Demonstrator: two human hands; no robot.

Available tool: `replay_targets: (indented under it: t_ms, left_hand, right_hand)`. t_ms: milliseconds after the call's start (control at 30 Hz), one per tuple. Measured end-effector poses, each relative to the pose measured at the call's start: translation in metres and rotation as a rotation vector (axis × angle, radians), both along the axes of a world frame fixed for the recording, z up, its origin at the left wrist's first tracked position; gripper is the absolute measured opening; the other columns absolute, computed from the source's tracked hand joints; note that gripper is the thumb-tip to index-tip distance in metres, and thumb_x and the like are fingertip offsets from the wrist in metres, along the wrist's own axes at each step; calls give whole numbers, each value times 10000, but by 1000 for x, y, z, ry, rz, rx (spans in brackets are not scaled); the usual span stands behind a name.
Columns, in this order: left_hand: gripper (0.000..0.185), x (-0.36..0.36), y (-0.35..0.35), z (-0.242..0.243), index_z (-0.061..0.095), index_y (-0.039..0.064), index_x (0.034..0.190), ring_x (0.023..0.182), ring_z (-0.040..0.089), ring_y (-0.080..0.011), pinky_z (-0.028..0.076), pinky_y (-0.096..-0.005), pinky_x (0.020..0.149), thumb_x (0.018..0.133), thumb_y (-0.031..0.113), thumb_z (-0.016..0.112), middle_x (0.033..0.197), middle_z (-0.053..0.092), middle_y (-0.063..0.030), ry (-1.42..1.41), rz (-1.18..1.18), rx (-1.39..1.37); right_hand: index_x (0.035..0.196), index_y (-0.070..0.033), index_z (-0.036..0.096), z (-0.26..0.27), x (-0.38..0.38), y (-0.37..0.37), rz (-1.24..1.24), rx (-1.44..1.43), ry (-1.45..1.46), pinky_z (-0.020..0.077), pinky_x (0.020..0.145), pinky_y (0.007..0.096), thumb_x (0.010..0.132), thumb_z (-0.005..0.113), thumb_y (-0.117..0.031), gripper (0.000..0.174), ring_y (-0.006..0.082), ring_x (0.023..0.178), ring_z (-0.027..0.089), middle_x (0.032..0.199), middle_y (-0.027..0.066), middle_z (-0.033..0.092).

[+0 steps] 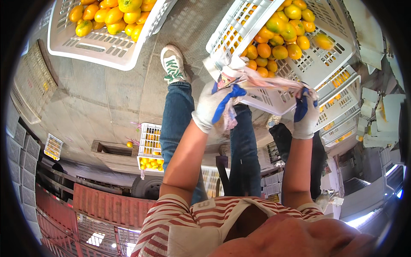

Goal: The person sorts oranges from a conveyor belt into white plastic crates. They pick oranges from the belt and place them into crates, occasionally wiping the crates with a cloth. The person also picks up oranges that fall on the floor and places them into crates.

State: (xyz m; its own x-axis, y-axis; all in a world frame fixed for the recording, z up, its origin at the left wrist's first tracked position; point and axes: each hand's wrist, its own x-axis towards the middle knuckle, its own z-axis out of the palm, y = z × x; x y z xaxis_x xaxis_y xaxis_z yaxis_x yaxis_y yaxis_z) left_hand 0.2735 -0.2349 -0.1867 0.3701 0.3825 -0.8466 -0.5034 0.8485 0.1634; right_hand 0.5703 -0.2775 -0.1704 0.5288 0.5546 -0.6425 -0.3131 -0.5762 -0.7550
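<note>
My left hand (213,104), in a white glove with blue on the fingers and palm, grips a bunch of crumpled, thin plastic film printed in colour. From it a twisted pinkish strip of the film (269,80) stretches across to my right hand (306,112), gloved alike and closed on the other end. Just beyond both hands is a white slatted plastic crate (327,62), tilted in view. Orange and yellow-green citrus fruits (285,35) lie heaped in it. One fruit (322,41) near its right side is blurred.
Another white crate (125,61) of citrus stands at upper left. More filled crates (340,106) are stacked at right, near torn cardboard (382,119). A small crate (149,138) and a loose fruit (129,144) sit left of my legs. Dark clothing (316,154) shows behind my right forearm.
</note>
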Motion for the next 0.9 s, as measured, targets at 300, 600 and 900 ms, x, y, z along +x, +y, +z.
replay_targets:
  t_ms: [300, 600, 900]
  left_hand:
    - [231, -22, -7, 4, 622, -49, 1078, 694, 624, -152, 504, -270, 626, 868, 48, 615, 871, 666, -94, 198, -221, -20]
    - [191, -35, 6, 7, 658, -15, 1029, 663, 588, -92, 455, -223, 597, 896, 116, 620, 801, 648, -36, 576, -216, 271]
    - [544, -3, -22, -8, 476, 136, 1351, 1037, 617, -389, 490, -460, 878, 839, 268, 605, 1335, 510, -225, 534, -1537, 685]
  right_hand:
    - [1216, -22, 590, 11, -25, 4, 773, -1, -954, 415, 1020, 405, 854, 491, 55, 383, 302, 1184, 541, 1224, 147, 602]
    - [1227, -128, 584, -19, -153, -23, 1211, 113, -473, 362, 1049, 492, 777, 715, -164, 470, 378, 1241, 460, 1259, 123, 552]
    - [1317, -7, 529, -30, -64, 9, 944, -268, 79, 432, 1003, 359, 840, 715, -213, 552, 258, 1191, 563, 1266, 178, 590]
